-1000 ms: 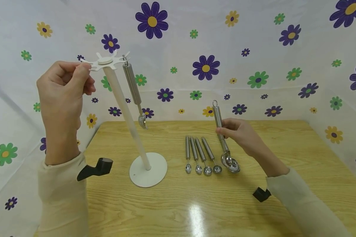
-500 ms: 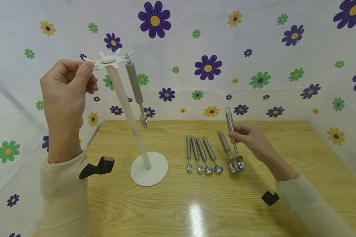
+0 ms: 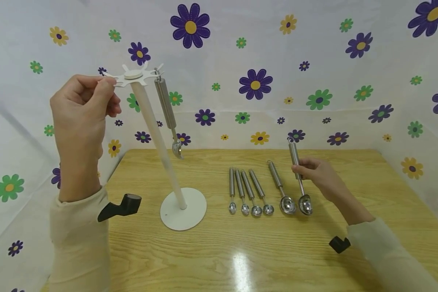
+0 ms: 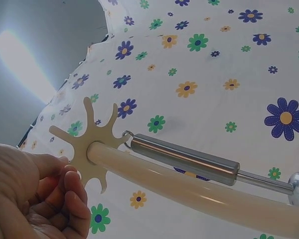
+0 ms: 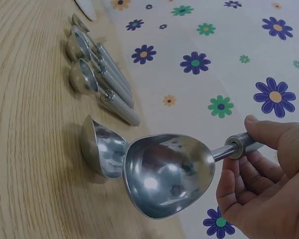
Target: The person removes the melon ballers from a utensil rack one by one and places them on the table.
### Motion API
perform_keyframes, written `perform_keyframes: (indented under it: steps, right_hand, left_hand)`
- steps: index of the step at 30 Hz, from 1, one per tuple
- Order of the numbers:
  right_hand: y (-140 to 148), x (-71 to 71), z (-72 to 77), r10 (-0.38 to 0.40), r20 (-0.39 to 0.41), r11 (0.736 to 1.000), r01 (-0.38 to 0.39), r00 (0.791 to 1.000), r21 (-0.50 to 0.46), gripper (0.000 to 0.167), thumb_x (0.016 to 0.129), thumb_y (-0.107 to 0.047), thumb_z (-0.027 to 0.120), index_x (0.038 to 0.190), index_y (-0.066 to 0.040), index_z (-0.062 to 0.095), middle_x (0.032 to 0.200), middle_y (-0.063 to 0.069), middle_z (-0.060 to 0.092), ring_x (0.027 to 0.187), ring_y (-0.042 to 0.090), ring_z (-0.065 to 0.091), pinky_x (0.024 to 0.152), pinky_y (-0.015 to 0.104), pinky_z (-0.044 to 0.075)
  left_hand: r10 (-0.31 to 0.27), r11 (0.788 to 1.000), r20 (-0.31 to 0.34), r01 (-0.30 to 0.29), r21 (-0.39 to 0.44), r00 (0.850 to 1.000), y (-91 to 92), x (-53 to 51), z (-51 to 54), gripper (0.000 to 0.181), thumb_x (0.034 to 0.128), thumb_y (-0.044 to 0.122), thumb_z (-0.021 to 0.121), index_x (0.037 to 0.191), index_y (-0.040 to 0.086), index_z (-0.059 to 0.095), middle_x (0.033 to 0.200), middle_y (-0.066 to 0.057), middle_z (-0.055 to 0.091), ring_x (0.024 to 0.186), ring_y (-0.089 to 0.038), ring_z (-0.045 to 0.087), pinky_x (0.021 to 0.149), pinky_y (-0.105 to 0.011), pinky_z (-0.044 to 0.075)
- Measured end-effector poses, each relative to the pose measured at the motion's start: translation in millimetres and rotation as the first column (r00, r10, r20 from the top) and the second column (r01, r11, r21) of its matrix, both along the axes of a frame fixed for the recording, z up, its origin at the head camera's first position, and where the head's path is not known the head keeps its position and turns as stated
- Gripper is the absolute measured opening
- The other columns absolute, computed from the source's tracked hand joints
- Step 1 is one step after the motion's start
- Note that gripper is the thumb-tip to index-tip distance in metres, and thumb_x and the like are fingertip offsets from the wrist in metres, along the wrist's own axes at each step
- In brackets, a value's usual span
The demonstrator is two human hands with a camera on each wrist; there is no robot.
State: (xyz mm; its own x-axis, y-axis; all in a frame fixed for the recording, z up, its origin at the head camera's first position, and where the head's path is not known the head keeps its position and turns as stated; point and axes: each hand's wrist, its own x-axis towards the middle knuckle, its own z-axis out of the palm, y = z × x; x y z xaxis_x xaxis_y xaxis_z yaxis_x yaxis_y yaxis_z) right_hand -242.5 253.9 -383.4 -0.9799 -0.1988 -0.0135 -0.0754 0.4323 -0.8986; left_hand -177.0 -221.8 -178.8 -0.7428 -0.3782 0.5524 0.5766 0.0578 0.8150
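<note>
My left hand [image 3: 82,101] pinches one prong of the white star-shaped top [image 3: 133,74] of a stand. From another prong of that top, a metal scoop [image 3: 165,103] hangs by its ring, bowl down. At the right, my right hand [image 3: 323,178] grips the handle of a large steel scoop [image 5: 169,174], tilted with its ring end up and its bowl low; whether the bowl touches the table cannot be told. Beside it a similar large scoop [image 3: 276,174] lies on the table, its bowl partly hidden behind the held one in the right wrist view.
Several smaller melon-baller-like scoops [image 3: 249,188] lie in a row left of the large ones. The stand's round white base [image 3: 193,219] rests on the wooden table [image 3: 190,259]. A flower-print sheet [image 3: 219,61] closes off the back and sides.
The right hand has moved right with the large scoop, away from the other large scoop that lay partly behind it. The left hand keeps its pinch on the prong.
</note>
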Motion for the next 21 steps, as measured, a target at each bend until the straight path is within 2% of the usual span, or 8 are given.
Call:
perform_keyframes:
  steps: [6, 11, 21]
  right_hand:
    - [8, -4.5, -5.9, -0.008, 0.015, 1.000, 0.008, 1.000, 0.000, 0.052, 0.104, -0.037, 0.064, 0.129, 0.009, 0.059, 0.103, 0.000, 0.068, 0.098, 0.017, 0.062, 0.093, 0.033, 0.053]
    - [12, -8.1, -11.0, -0.016, 0.032, 1.000, 0.016, 0.999, 0.000, 0.049, 0.104, -0.034, 0.065, 0.126, 0.010, 0.060, 0.098, -0.004, 0.070, 0.093, 0.015, 0.062, 0.089, 0.032, 0.053]
    - [18, -16.9, -24.5, -0.031, 0.075, 1.000, 0.031, 0.997, 0.003, 0.052, 0.103, -0.034, 0.066, 0.129, 0.012, 0.060, 0.108, 0.007, 0.072, 0.094, 0.013, 0.063, 0.087, 0.030, 0.055]
  left_hand:
    - [-0.018, 1.000, -0.016, 0.018, 0.004, 1.000, 0.0, -0.1, 0.4, 0.009, 0.0951, 0.012, 0.076, 0.098, 0.004, 0.075, 0.079, -0.010, 0.066, 0.062, -0.018, 0.059, 0.064, -0.017, 0.055]
    - [-0.015, 1.000, -0.013, 0.015, -0.002, 1.000, 0.3, 0.4, 0.3, 0.009, 0.0952, 0.012, 0.076, 0.099, 0.004, 0.074, 0.079, -0.010, 0.066, 0.062, -0.018, 0.059, 0.063, -0.017, 0.055]
    - [-0.013, 1.000, -0.013, 0.013, -0.004, 1.000, -0.2, 0.3, -0.4, 0.010, 0.0953, 0.014, 0.076, 0.099, 0.005, 0.074, 0.080, -0.010, 0.066, 0.063, -0.018, 0.059, 0.064, -0.017, 0.055]
